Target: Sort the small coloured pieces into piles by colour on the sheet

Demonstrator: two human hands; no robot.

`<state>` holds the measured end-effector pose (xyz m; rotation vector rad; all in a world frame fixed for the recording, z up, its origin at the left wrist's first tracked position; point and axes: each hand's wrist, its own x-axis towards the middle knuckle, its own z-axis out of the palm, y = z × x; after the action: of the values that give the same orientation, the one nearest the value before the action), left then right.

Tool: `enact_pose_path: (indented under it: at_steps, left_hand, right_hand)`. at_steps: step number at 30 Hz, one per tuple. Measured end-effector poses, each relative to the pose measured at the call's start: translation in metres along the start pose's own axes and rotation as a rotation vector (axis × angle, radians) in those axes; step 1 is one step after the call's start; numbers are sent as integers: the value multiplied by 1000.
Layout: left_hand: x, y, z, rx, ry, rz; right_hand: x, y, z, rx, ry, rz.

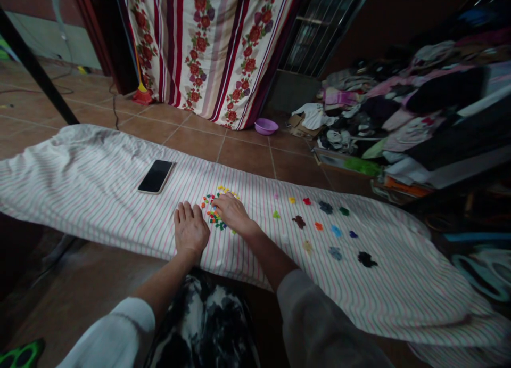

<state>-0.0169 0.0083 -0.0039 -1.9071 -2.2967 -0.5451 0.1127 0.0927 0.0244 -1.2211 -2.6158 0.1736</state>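
Note:
Small multicoloured pieces (216, 217) lie in a loose pile on the striped cloth (255, 261). My left hand (190, 229) rests flat just left of the pile, fingers stretched out and holding nothing. Over the pile's right part is my right hand (231, 211), its fingers bent down and close together at the pieces; whether anything is between the fingertips is too small to see. Farther right, pieces sit in separate groups by colour, among them a brown group (298, 221), a grey group (325, 207), a light blue group (336, 231) and a black group (366, 259).
A phone (156, 177) lies on the cloth at the left. Beyond the cloth, a purple basin (266, 126) stands on the tiled floor near a floral curtain (199, 54). Heaped clothes (399, 101) fill the back right. Green scissors-like handles (24, 354) show at the lower left.

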Motion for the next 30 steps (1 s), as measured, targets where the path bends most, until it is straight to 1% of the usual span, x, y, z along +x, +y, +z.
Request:
enact_pose_path:
  at_steps: [5,9,12,16,20,22,25,28,30]
  left_hand:
    - [0,0,1,37,13,5]
    - [-1,2,-3,82,11,16]
    - [-2,3,-7,86,22,25]
    - [-4,4,-11,144,23,67]
    - [-4,5,-15,197,28,88]
    - [-4,6,-18,214,24,89]
    - [-4,7,-20,219,10,82]
    - [-4,8,-22,213,-4,89]
    - [-4,8,-23,208,-9,93]
  right_hand:
    - [-6,3,-4,100,60,22]
    - [-18,7,-9,205,162,67]
    - [-33,14,-16,261,238,132]
    - [-62,30,-31,290,337,257]
    - [-102,58,-50,399,466,435]
    - [-125,77,-58,425,543,534]
    - [-164,111,-69,400,639,683]
    - [-204,141,-79,347,689,928]
    - [-227,156,-84,262,701,1081]
